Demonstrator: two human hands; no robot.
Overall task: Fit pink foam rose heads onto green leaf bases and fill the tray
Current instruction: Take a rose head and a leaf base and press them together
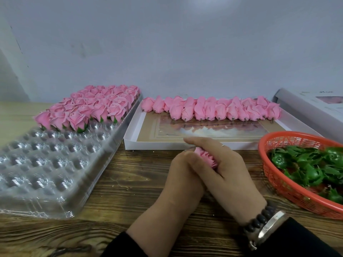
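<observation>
Both my hands meet over the wooden table near the middle, wrapped around one pink foam rose head (206,158). My left hand (181,175) cups it from the left and my right hand (222,164) curls over it from the right. Any leaf base under it is hidden by my fingers. A clear plastic tray (48,164) lies at the left, its far rows filled with finished pink roses (89,106) on green bases. A row of bare rose heads (211,108) lies in a white shallow box (133,141). Green leaf bases (311,167) fill an orange basket (278,184) at the right.
A pale wall stands close behind the table. A white box lid or carton (311,106) leans at the far right behind the shallow box. The near cups of the clear tray hold nothing. Bare wooden table surface (130,182) lies between the tray and my hands.
</observation>
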